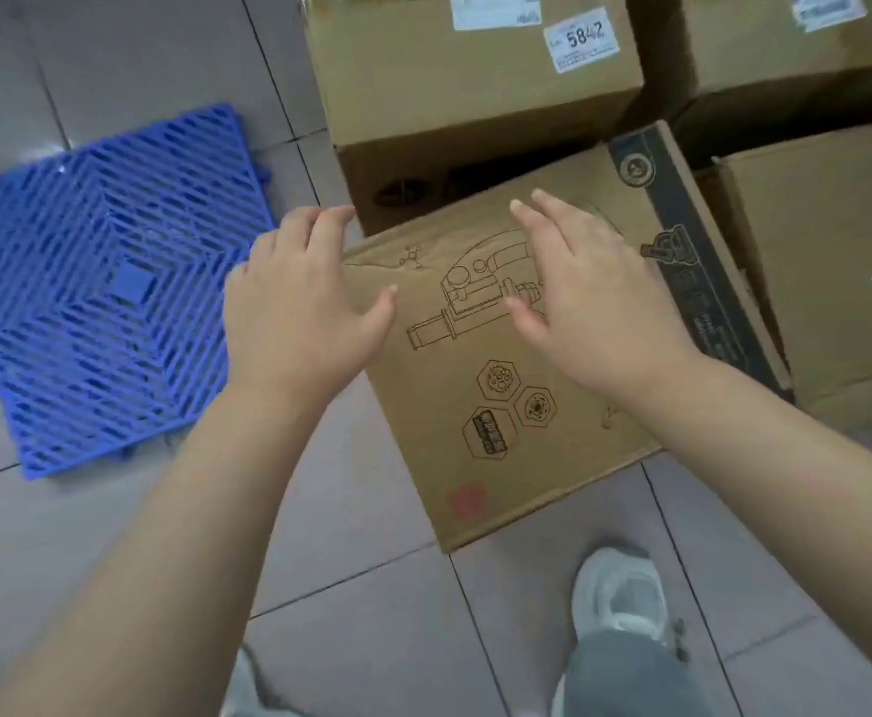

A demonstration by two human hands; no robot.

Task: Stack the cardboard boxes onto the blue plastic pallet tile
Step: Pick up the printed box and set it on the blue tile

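Note:
A blue plastic pallet tile (98,287) with a slatted grid lies flat on the grey floor at the left, with nothing on it. A printed cardboard box (516,406) with line drawings and a dark side stripe sits on the floor at centre. My left hand (299,307) hovers at the box's left top corner, fingers spread and curled. My right hand (589,297) is over the box's top face, fingers apart. Neither hand grips the box.
A taller box with a "5842" label (475,75) stands behind the printed box. More cardboard boxes (827,282) crowd the right and far right. My grey shoe (620,597) is on the tiled floor below the box.

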